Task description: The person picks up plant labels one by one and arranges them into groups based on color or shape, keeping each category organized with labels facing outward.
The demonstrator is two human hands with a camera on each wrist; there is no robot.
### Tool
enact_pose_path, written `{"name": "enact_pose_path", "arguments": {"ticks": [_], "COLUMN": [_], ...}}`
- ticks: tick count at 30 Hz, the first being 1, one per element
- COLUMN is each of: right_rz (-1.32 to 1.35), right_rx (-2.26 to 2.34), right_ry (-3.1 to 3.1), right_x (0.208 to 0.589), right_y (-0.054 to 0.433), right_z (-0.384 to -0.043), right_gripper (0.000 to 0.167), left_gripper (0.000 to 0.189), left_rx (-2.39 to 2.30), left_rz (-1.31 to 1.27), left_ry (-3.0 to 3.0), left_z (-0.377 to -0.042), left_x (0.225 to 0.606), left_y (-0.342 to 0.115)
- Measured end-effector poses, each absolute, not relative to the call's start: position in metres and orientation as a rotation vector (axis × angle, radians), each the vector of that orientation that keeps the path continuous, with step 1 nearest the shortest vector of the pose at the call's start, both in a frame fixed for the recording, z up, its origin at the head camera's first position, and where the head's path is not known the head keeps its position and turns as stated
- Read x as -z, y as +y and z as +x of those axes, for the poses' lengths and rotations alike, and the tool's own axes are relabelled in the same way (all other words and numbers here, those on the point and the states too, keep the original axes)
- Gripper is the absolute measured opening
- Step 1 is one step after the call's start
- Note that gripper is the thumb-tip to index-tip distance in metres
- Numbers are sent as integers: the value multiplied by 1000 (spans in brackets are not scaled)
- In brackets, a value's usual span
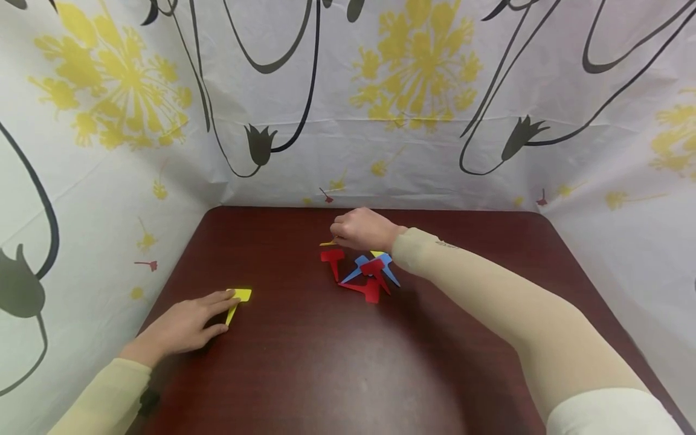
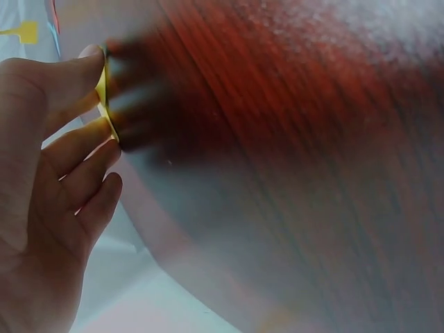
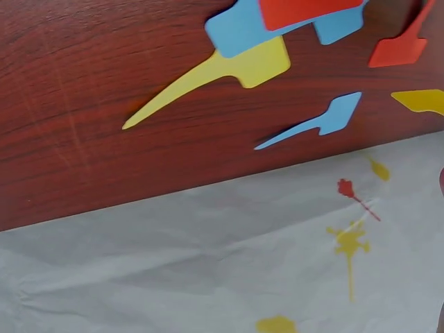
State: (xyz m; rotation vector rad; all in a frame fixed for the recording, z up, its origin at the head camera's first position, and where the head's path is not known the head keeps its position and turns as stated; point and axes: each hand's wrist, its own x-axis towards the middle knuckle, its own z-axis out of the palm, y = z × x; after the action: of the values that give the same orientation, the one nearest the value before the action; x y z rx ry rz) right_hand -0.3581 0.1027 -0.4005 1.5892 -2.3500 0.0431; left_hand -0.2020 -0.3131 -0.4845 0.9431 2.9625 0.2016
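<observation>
My left hand (image 1: 190,323) rests low over the table's left side, its extended fingers on a yellow T-shaped plant label (image 1: 243,295) and its thumb by the label's pointed end. In the left wrist view, the yellow label (image 2: 104,97) shows edge-on at the fingertips. Farther back, my right hand (image 1: 361,229), fingers curled, pinches another yellow plant label (image 1: 327,243), partly hidden by the hand. That label's yellow end (image 3: 420,100) appears at the right edge of the right wrist view. Just in front of this hand lies a red plant label (image 1: 333,256).
Beside the right wrist is a loose pile of red (image 1: 372,291), blue (image 1: 361,262) and yellow labels (image 3: 257,62), some overlapping. A single blue label (image 3: 338,114) lies near the table's back edge. Patterned cloth (image 1: 337,151) walls the dark wooden table (image 1: 304,362) at the back and sides.
</observation>
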Motion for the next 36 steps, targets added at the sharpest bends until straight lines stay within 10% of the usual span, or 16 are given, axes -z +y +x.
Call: {"name": "enact_pose_path", "arguments": {"ticks": [36], "right_rz": [1855], "right_rx": [77], "right_ry": [-2195], "right_x": [436], "right_y": [28], "right_z": [-315], "right_gripper": [13], "left_gripper": [59], "left_rx": [-224], "left_rz": [926], "left_ry": [2940], "left_z": [-204], "left_x": [480], "left_y": [-312]}}
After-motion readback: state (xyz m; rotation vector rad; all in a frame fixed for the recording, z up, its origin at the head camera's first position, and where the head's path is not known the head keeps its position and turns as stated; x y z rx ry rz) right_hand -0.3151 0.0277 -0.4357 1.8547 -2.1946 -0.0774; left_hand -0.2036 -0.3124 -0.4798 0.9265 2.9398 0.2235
